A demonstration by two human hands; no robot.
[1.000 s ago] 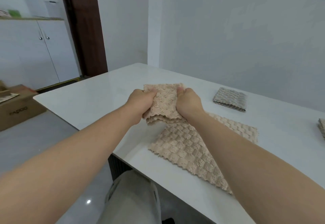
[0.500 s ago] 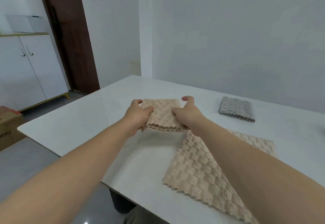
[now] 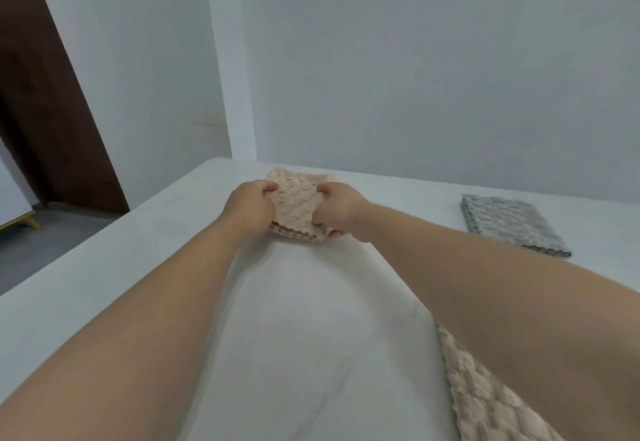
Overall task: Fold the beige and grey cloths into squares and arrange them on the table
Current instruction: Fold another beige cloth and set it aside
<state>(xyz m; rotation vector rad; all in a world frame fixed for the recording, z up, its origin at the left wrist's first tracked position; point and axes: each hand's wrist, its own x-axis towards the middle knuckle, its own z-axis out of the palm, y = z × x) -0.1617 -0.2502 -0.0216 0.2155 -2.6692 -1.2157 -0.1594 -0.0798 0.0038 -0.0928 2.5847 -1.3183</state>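
Pinching the folded beige cloth (image 3: 298,198) from either side, left hand (image 3: 251,207) and right hand (image 3: 337,210) clamped tight; grey cloth (image 3: 509,224) lies right of the grip.

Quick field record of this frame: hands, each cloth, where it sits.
left hand: grips left edge of folded beige cloth
right hand: grips its right edge
folded beige cloth: layered square at far part of table; contact with table unclear
grey cloth: folded, lying on table to the right, untouched
flat beige cloth: unfolded, near right, partly hidden by right forearm
task state: at least one beige cloth not yet folded
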